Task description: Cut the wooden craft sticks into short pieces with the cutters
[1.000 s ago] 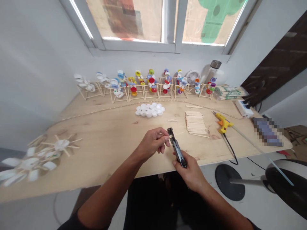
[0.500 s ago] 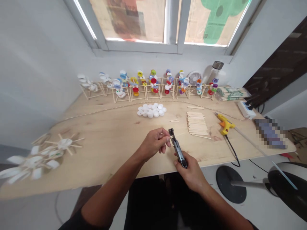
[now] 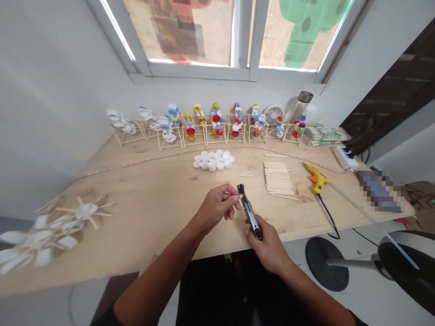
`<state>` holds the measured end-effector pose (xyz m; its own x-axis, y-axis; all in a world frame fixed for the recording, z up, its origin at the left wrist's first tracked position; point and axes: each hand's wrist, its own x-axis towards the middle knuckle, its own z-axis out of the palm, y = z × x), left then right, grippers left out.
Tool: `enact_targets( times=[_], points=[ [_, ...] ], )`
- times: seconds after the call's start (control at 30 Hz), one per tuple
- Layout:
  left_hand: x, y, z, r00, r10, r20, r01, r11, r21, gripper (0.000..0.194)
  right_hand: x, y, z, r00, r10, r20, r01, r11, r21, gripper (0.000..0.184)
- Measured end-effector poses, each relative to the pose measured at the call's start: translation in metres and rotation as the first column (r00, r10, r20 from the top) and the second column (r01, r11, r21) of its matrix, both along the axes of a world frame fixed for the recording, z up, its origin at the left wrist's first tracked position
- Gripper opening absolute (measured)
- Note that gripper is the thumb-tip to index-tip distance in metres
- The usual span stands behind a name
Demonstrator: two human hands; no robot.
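1. Head cam: right hand (image 3: 267, 240) is wrapped round the pliers (image 3: 250, 213), their tip out beyond it.
2. Left hand (image 3: 219, 203) pinches a stick (image 3: 242, 196) right at that tip.
3. Stick pile (image 3: 278, 178) and glue gun (image 3: 318, 179) sit beyond the right hand, caps (image 3: 213, 160) beyond the left.

a pale wooden table (image 3: 142, 203) stands against a white wall (image 3: 50, 90), below a pale-framed window (image 3: 200, 72) with printed paper (image 3: 183, 27) over its panes. bright light shows along the edges. at right is a dark brown surface (image 3: 404, 81); the floor (image 3: 365, 294) is light grey.
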<state>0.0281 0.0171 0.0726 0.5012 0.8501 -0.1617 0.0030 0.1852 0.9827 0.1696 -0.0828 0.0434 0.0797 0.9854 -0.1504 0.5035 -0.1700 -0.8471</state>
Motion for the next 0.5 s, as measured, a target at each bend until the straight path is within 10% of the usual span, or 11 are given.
enact_targets(
  times=[0.5],
  points=[
    [-0.001, 0.009, -0.015, 0.994, 0.071, -0.085, -0.056, 0.985, 0.165, 0.013, -0.005, 0.013, -0.006, 0.994, -0.007, 0.108, 0.003, 0.999, 0.034, 0.017]
  ],
)
